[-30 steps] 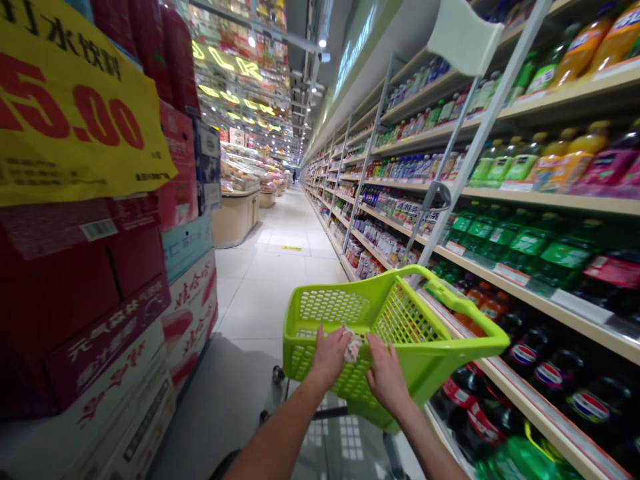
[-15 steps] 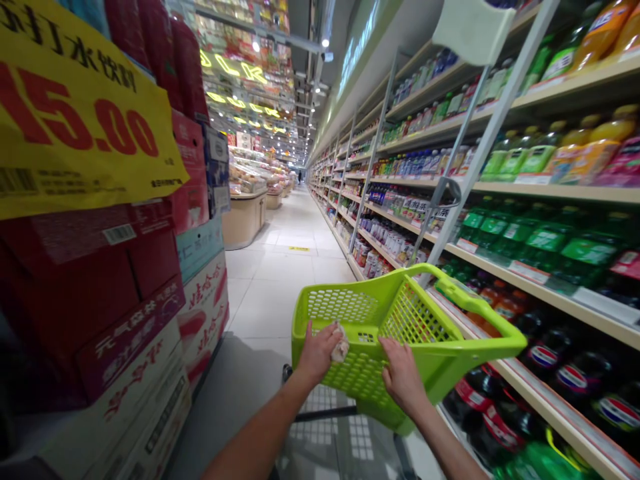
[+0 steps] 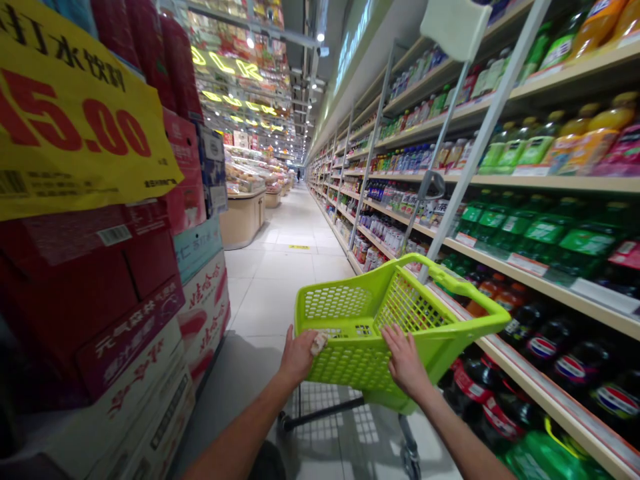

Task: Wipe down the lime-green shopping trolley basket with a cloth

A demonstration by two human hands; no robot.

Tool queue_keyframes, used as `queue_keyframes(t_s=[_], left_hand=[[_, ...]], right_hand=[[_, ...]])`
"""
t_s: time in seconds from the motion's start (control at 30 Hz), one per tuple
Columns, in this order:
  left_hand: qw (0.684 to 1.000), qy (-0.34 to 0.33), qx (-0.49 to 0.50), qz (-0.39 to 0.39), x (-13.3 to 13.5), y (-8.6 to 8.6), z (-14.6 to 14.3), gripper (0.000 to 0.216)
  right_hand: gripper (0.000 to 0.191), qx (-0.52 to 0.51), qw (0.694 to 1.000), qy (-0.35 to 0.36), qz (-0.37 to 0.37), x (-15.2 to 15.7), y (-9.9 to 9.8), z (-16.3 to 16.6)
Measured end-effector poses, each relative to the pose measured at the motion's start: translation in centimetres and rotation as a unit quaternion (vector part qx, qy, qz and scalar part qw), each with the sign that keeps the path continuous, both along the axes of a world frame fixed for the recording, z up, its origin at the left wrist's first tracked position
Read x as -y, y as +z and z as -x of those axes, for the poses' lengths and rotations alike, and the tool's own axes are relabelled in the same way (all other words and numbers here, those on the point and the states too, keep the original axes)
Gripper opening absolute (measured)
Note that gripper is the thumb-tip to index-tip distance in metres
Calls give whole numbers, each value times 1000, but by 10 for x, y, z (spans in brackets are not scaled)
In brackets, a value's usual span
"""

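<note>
A bright green plastic shopping cart (image 3: 345,363) with a lattice basket stands in front of me, its handle pointing to the right. My left hand (image 3: 296,357) is closed around a crumpled whitish cloth (image 3: 319,343), which touches the basket's rim near the left corner. Farther right along the same side, my right hand (image 3: 406,363) hooks its fingers over the rim, with the palm against the outer wall. Bare basket floor shows through the top. Part of the cloth is hidden by my left fingers.
Drink shelves (image 3: 540,260) line the right side, close to the cart handle. Stacked cartons (image 3: 125,333) under a yellow price sign (image 3: 90,127) crowd the left. A tiled aisle (image 3: 285,267) runs ahead past a wooden display stand (image 3: 243,220).
My left hand has slid left along the rim with the cloth, toward the corner. My right hand stays on the rim. The cart's handle end sits slightly farther left, and more of its wheels show.
</note>
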State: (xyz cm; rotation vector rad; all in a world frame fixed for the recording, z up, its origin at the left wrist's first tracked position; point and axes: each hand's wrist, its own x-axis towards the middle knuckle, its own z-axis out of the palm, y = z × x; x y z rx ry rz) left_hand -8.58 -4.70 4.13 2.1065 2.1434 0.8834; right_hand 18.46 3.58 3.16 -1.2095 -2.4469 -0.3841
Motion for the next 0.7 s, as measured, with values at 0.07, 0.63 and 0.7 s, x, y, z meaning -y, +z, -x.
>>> queue_keyframes(t_s=[0.07, 0.63, 0.7], left_hand=[[999, -3, -5, -33, 3, -4, -11, 30], [993, -27, -90, -67, 4, -15, 12, 33], [992, -26, -96, -81, 2, -18, -2, 33]], right_hand=[[68, 4, 999, -31, 16, -1, 9, 3], [58, -42, 993, -11, 106, 65, -2, 64], [50, -54, 993, 15, 104, 75, -9, 72]])
